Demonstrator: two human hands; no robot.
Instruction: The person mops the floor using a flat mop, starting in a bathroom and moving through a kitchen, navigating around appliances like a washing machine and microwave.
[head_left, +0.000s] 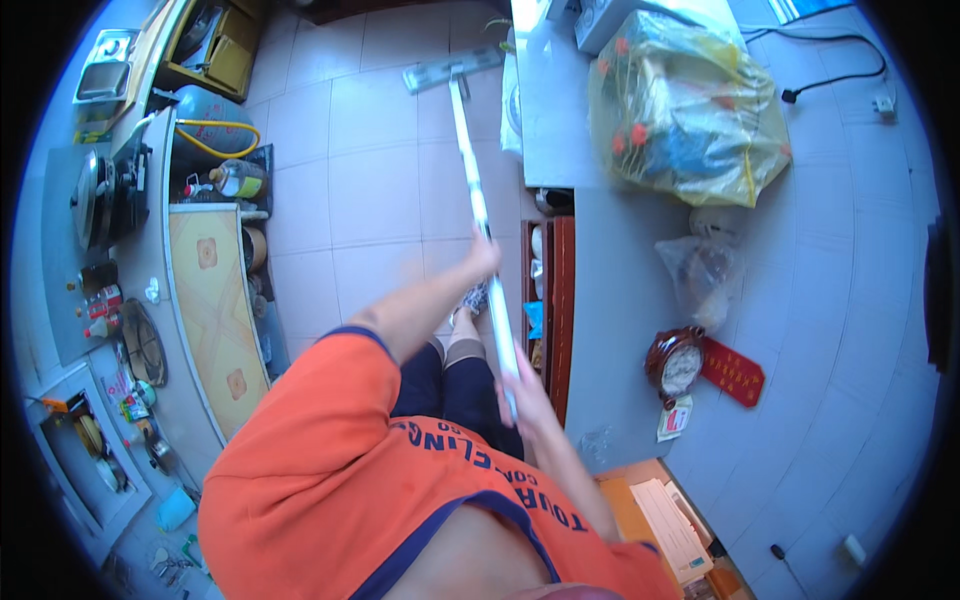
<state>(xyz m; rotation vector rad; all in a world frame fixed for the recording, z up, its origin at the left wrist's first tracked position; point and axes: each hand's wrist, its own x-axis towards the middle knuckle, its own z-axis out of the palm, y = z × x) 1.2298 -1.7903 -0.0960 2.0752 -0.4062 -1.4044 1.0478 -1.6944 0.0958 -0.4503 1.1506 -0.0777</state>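
A flat mop with a long pale handle (476, 191) reaches away from me across the tiled floor (375, 161). Its rectangular mop head (431, 73) lies on the tiles at the far end, beside a white appliance. My left hand (484, 253) is closed around the middle of the handle, knuckles blurred. Lower down, close to my body, my right hand (525, 394) grips the upper end of the handle. One of my feet, in a patterned shoe (471, 298), shows beside the handle.
Left stand a counter (154, 225) with a wok, a gas cylinder (214, 120) with a yellow hose, bottles (238, 181) and an open wooden cabinet (225, 64). Right is a grey counter (615, 300) above a dark red cabinet (562, 315), bearing a yellow plastic bag (682, 112) and an ornate clock (675, 365).
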